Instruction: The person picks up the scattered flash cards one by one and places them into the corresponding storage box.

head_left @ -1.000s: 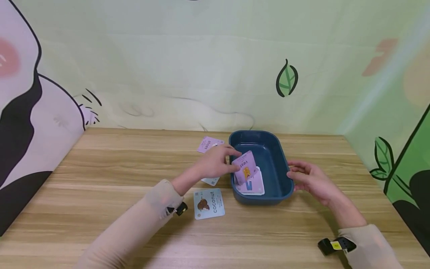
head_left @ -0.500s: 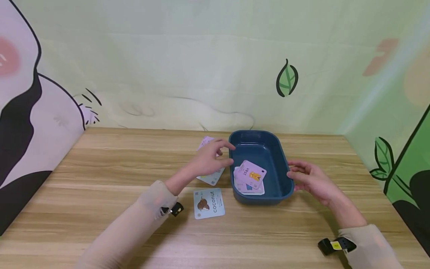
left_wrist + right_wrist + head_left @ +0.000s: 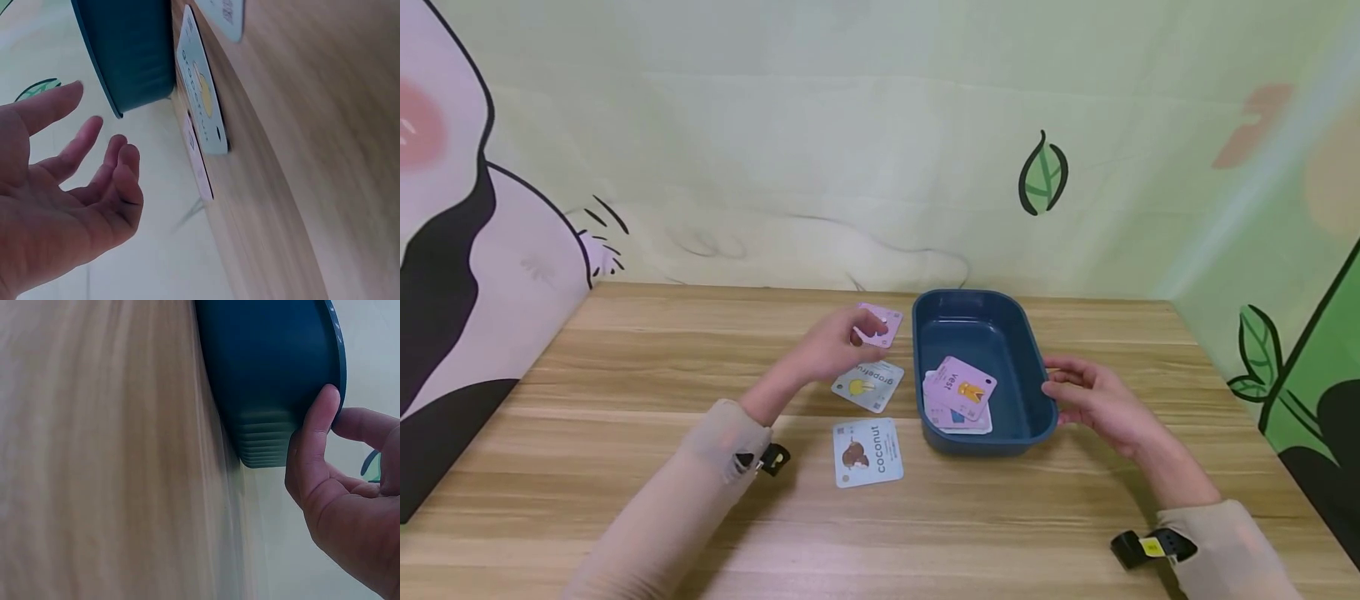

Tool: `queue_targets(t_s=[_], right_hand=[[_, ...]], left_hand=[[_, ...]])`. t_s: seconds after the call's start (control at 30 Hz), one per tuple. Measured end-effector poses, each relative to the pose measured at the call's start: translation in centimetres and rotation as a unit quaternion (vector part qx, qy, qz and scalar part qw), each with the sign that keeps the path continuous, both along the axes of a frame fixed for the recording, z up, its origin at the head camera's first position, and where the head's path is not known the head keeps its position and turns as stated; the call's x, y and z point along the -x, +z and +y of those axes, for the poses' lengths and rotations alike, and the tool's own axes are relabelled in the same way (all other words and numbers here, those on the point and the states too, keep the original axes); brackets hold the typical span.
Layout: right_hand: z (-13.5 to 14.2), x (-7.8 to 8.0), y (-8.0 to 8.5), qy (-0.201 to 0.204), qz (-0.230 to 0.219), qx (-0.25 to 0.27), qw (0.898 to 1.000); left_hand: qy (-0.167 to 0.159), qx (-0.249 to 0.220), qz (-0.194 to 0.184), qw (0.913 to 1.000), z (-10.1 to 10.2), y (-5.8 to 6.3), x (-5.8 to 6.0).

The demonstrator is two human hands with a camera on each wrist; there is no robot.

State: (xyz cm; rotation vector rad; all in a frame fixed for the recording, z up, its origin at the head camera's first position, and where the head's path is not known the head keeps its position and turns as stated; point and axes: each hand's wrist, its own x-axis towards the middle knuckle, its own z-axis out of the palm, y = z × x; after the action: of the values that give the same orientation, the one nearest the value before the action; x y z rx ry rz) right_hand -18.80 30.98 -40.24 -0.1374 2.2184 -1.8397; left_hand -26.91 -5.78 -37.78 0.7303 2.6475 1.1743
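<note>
My left hand (image 3: 838, 343) hovers above the cards left of the blue bin, fingers loosely bent and holding nothing; in the left wrist view a gap separates it from the cards. Beneath its fingertips is a purple card (image 3: 891, 322), partly covered, and just nearer lies the pale blue grapefruit card (image 3: 867, 388). A coconut card (image 3: 868, 452) lies closest to me. Inside the blue bin (image 3: 1034, 350), a purple vest card (image 3: 960, 387) tops several others. My right hand (image 3: 1093, 404) holds the bin's right side by the rim, thumb and fingertips against it.
The wooden table (image 3: 700, 358) backs onto a printed wall cloth (image 3: 820, 167) with leaf and cartoon drawings. In the right wrist view, the bin's outer wall (image 3: 262, 375) rises from the tabletop.
The vest card has left my left hand and now lies in the bin. That hand has drawn back left to above the remaining cards. My right hand stays at the bin.
</note>
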Motion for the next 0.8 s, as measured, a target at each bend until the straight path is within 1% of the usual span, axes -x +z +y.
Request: queue_targets(t_s=[0.13, 0.27, 0.33, 0.43, 0.57, 0.63, 0.73, 0.8], right_hand=[[0.0, 0.0, -0.1, 0.002, 0.003, 0.000, 1.000], [0.0, 0.1, -0.1, 0.002, 0.004, -0.001, 1.000], [0.0, 0.1, -0.1, 0.001, 0.004, -0.002, 1.000], [0.0, 0.0, 0.0, 0.001, 0.004, -0.003, 1.000], [0.1, 0.0, 0.0, 0.002, 0.003, -0.003, 1.000], [0.1, 0.0, 0.0, 0.003, 0.003, -0.002, 1.000], [0.1, 0.0, -0.1, 0.003, 0.004, -0.001, 1.000], [0.1, 0.0, -0.1, 0.004, 0.005, 0.000, 1.000]], left_hand=[[-0.007, 0.027, -0.024, 0.9993, -0.6, -0.1, -0.1], [-0.024, 0.054, -0.044, 0.9973, -1.1, -0.2, -0.8], [-0.036, 0.073, -0.047, 0.9956, -1.3, -0.2, -1.3], [-0.063, 0.102, -0.052, 0.9914, -1.4, 0.0, -2.1], [-0.108, 0.123, -0.069, 0.9841, -1.2, -0.1, -2.9], [-0.131, 0.133, -0.077, 0.9794, -1.0, -0.3, -3.2], [-0.159, 0.139, -0.102, 0.9722, -0.8, -0.6, -3.5], [-0.175, 0.150, -0.107, 0.9672, -0.6, -0.8, -3.6]])
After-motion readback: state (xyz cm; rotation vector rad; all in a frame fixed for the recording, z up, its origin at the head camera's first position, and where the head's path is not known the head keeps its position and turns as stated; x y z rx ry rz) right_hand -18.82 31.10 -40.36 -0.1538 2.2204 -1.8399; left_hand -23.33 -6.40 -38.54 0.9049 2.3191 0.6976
